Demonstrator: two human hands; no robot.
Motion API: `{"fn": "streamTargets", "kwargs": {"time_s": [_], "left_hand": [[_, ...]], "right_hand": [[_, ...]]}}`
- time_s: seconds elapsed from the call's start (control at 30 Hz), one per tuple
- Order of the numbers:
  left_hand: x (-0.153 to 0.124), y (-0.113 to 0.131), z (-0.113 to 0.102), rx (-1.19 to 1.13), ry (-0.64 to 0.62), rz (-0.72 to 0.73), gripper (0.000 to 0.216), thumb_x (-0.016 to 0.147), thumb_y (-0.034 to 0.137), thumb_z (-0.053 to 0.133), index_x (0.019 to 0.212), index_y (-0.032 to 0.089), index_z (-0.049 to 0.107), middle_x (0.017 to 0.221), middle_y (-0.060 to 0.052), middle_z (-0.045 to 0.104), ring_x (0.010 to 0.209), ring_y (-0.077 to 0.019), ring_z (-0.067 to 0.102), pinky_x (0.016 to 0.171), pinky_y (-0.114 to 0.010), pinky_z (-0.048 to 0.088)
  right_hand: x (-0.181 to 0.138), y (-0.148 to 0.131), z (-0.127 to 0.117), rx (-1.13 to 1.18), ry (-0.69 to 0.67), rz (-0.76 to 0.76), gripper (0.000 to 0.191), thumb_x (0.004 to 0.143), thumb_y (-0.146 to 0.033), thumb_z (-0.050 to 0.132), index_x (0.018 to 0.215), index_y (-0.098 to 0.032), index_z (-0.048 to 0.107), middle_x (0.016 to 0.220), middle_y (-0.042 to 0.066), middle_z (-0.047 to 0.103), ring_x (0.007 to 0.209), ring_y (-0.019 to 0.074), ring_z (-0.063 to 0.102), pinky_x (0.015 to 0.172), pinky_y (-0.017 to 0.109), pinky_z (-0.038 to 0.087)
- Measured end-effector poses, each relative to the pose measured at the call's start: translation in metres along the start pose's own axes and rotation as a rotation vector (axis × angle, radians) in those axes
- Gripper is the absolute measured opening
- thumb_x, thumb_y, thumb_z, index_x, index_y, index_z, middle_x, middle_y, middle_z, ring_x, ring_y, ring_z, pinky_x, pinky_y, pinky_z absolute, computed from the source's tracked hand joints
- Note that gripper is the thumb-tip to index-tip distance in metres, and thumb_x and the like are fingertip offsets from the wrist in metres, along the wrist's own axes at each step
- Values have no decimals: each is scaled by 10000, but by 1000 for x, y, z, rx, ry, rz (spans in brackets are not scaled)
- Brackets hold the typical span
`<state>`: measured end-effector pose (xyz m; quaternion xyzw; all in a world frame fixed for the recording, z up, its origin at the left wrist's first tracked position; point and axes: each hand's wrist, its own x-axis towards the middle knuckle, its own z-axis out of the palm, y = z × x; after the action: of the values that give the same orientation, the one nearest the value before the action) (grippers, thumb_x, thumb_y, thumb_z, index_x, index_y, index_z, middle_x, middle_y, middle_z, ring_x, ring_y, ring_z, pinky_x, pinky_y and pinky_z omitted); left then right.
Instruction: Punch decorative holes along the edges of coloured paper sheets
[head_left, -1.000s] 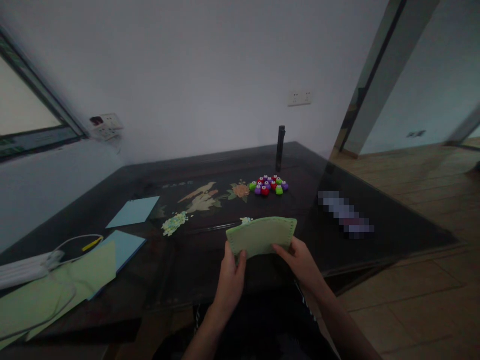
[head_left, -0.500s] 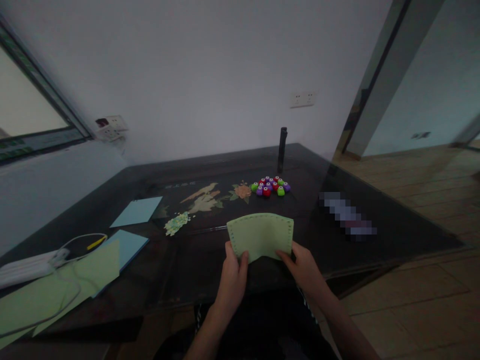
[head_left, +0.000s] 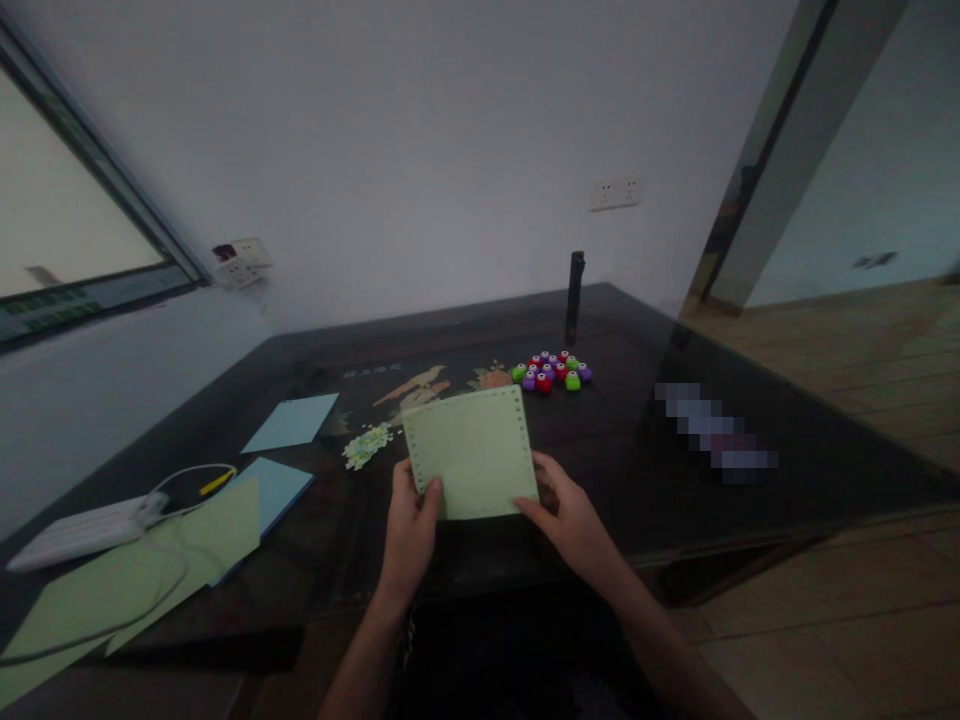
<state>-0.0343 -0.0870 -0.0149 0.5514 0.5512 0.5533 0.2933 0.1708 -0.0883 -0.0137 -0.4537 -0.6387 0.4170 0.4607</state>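
A light green sheet of paper (head_left: 474,455) is held up above the near part of the dark table. Rows of small punched holes run along its left and right edges. My left hand (head_left: 414,505) pinches its lower left corner, thumb on the front face. At the lower right corner my right hand (head_left: 551,500) grips it the same way. Behind the sheet, to the left, lies a heap of small green and white paper bits (head_left: 367,446). Several red, green and purple rounded pieces with eye-like tops (head_left: 551,372) cluster beyond its upper right corner.
The dark table (head_left: 637,450) bears a blue sheet (head_left: 294,422), green sheets (head_left: 112,590) over another blue sheet (head_left: 289,488), and a white power strip (head_left: 82,530) with a cable at left. A black cylinder (head_left: 574,298) stands at the back. A blurred-out object (head_left: 709,425) lies at right.
Both hands have shifted the green sheet left and turned it. It was bowed with an arched top; now it looks flatter and taller. The camera view has turned slightly left.
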Motion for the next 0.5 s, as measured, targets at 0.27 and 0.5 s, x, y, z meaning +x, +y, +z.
{"fn": "streamTargets", "kwargs": {"time_s": [0.27, 0.5], "left_hand": [[38, -32, -52, 373, -70, -136, 270, 783, 277, 480, 1019, 151, 442, 986, -104, 608, 932, -232, 597, 852, -380, 462], [40, -29, -41, 632, -110, -164, 334, 813, 203, 420, 1134, 112, 407, 976, -151, 632, 891, -253, 636, 816, -377, 474]], "right_hand": [[6, 4, 35, -443, -111, -167, 330, 821, -143, 532, 1144, -189, 581, 1010, 72, 609, 928, 195, 570, 857, 349, 468], [2, 7, 53, -803, -129, -257, 280, 836, -153, 543, 1101, -198, 620, 1221, 92, 562, 1127, 254, 468, 904, 398, 436]]}}
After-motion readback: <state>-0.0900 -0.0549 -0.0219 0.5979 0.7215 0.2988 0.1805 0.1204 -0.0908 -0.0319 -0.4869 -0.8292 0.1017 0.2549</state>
